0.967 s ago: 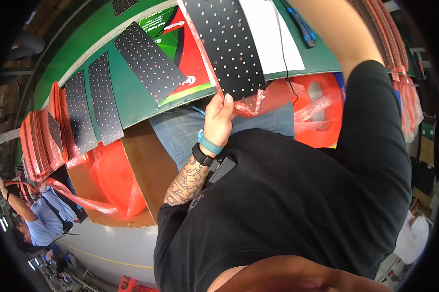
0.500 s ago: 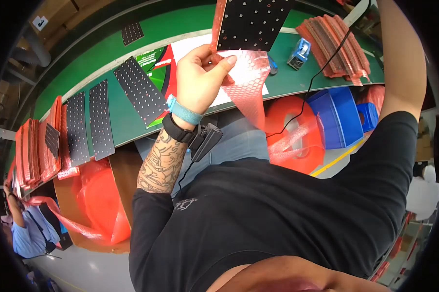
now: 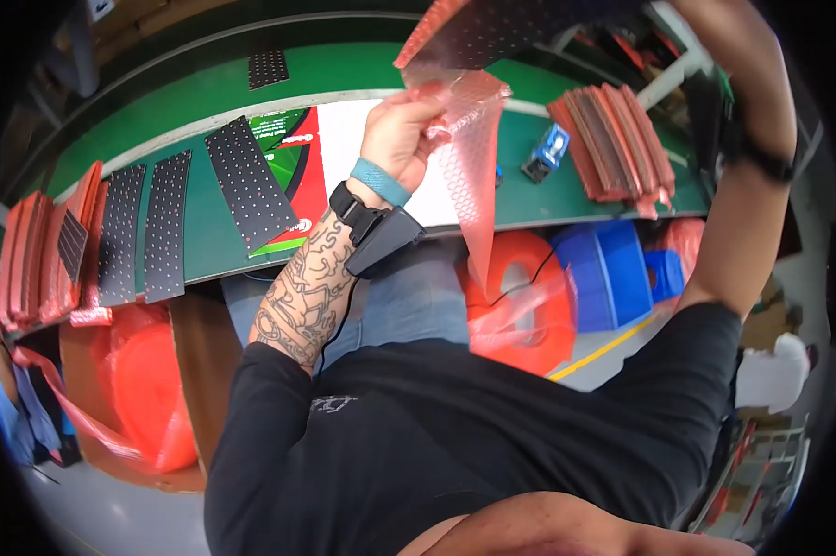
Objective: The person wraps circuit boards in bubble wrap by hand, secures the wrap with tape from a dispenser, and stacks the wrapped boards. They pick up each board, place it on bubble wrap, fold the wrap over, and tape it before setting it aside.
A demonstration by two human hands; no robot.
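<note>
While our left grip (image 3: 401, 139) pinches translucent red bubble wrap (image 3: 473, 162), we should hold it taut; right grip (image 3: 737, 60): cannot tell.

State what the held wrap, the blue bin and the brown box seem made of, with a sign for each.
Held wrap: thin, glossy plastic film; it is see-through, with a honeycomb bubble pattern.
Blue bin: probably rigid plastic, smooth; its walls are evenly coloured.
Brown box: likely cardboard, matt; its plain brown side suggests this.
</note>
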